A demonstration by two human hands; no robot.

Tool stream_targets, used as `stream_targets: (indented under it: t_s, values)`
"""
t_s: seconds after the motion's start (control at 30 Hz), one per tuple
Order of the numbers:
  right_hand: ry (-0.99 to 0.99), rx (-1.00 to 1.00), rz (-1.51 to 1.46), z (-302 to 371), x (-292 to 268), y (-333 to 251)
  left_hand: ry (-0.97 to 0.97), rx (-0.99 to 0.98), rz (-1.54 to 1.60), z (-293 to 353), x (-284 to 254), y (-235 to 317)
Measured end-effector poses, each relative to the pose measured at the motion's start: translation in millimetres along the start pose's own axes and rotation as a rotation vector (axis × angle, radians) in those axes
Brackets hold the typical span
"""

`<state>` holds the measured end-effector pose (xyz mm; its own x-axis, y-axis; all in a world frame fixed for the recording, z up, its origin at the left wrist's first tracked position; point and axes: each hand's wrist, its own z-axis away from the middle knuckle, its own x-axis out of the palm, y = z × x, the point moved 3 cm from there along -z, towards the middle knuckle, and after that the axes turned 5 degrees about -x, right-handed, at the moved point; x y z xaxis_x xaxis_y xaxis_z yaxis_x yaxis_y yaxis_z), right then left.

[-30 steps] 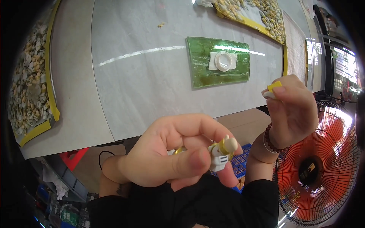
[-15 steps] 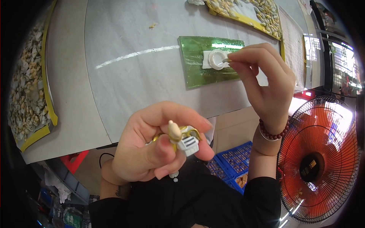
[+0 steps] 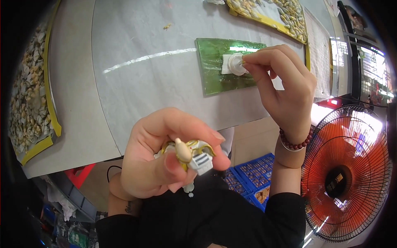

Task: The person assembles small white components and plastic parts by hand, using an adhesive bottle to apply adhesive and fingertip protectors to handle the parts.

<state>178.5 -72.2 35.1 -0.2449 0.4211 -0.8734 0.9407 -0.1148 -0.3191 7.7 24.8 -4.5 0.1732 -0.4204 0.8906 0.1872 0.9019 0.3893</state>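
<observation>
In front of my body, my left hand [image 3: 149,153] is closed round a small white figurine part [image 3: 202,163] with gold trim, dark stripes and a beige rounded peg sticking up. The fingers hide much of it. Farther away to the right, my right hand [image 3: 289,84] pinches a tiny piece, mostly covered by the fingertips, whose kind I cannot make out. Those fingertips are at a small round white dish [image 3: 234,66]. Under the dish lies a white pad [image 3: 225,65], on a green glassy slab [image 3: 213,82] on the table.
Yellow-edged trays of small white and beige parts stand at the far left [image 3: 51,99] and the far right [image 3: 281,28]. A small gold-coloured bit [image 3: 167,27] lies on the table [image 3: 136,91]. An orange fan [image 3: 343,173] stands at the right, with blue crates [image 3: 248,169] below the table.
My right hand has shifted slightly left, bringing the pinched piece to the dish's middle. My left hand, holding the figurine part, has moved a little left.
</observation>
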Motion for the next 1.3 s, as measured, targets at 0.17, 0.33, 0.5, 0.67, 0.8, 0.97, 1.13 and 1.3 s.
stream_targets:
  t_s: [0.17,0.33,0.5,0.67,0.8,0.97,1.13,1.3]
  values:
    - [0.207,0.093,-0.280,12.2,-19.1,-10.0,0.024,0.019,-0.033,-5.3,5.2,-0.3]
    - [-0.105,-0.187,-0.616,6.1,-36.4,-44.2,-0.022,-0.032,0.068,-6.7,6.4,-7.4]
    - [0.341,-0.190,-0.247,18.6,-19.2,-64.9,0.026,-0.014,-0.007,-9.5,6.7,-9.7]
    - [0.372,-0.178,-0.195,17.7,-19.3,-68.5,0.124,-0.027,0.054,-13.1,15.1,-11.2]
    - [0.363,-0.132,-0.209,16.5,-14.9,-70.7,0.120,-0.054,0.071,-11.3,13.3,-12.3]
    - [0.364,-0.167,-0.162,14.8,-14.9,-69.4,0.114,-0.040,0.049,-12.1,12.4,-11.1]
    - [0.304,-0.137,-0.239,15.3,-19.0,-71.1,0.123,0.006,-0.005,-10.7,11.1,-11.4]
    - [0.313,-0.120,-0.330,16.5,-15.3,-70.1,0.143,0.469,-0.505,-9.3,8.4,-5.9]
